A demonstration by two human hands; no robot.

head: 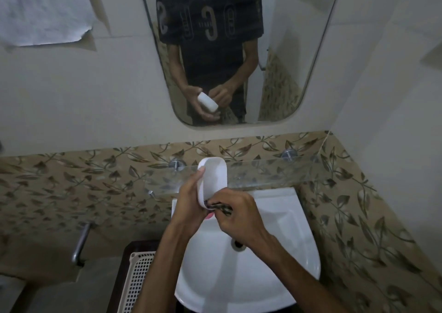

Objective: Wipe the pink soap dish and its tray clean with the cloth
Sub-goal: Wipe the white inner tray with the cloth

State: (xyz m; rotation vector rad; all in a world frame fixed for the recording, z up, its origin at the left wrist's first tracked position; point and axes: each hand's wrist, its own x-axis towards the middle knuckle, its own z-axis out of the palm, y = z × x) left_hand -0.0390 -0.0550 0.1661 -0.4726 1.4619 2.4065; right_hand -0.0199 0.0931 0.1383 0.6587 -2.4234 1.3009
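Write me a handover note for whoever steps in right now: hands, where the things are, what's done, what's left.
Left hand grips the white oval tray, held upright over the sink.
Right hand pinches the dark cloth against the tray's lower end.
A pink piece, likely the soap dish, peeks out between the hands.
Done: cannot tell how much is wiped.
Left: finish the tray, wipe the dish.

Leaf-patterned tiles [71,181] (dim), mirror [239,49]

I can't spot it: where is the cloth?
Head view, centre: the dark cloth is pinched in the right hand, against the soap dish's lower end, above the sink.
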